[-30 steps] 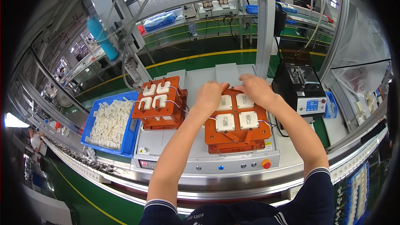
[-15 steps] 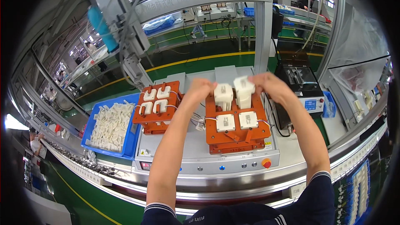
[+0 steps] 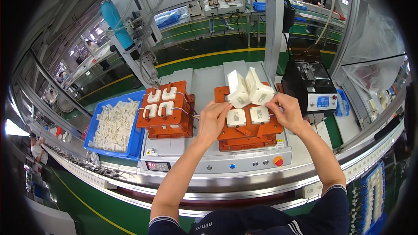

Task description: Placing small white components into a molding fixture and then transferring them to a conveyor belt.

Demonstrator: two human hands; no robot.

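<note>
My left hand [image 3: 213, 121] pinches the near edge of a white plastic housing [image 3: 237, 92], which is tilted with its far part raised. A second white housing [image 3: 260, 92], tilted the same way beside it, is gripped at its near right corner by my right hand [image 3: 287, 109]. Both housings are over the far half of an orange fixture [image 3: 248, 142]. In that fixture's near half, two square white housings [image 3: 236, 117] lie flat, with cables leading off to the sides. How far the tilted housings are out of their slots is hidden.
Left of my hands stands another orange fixture [image 3: 165, 128] with several white housings, under a screwdriving head [image 3: 117, 25]. A blue bin [image 3: 135, 146] of white parts is farther left. A black machine [image 3: 311, 82] stands at right. A red button [image 3: 278, 161] is on the front panel.
Both hands have come nearer to me, and the two housings have gone from upright to tilted. The screwdriving head has moved over the left fixture.
</note>
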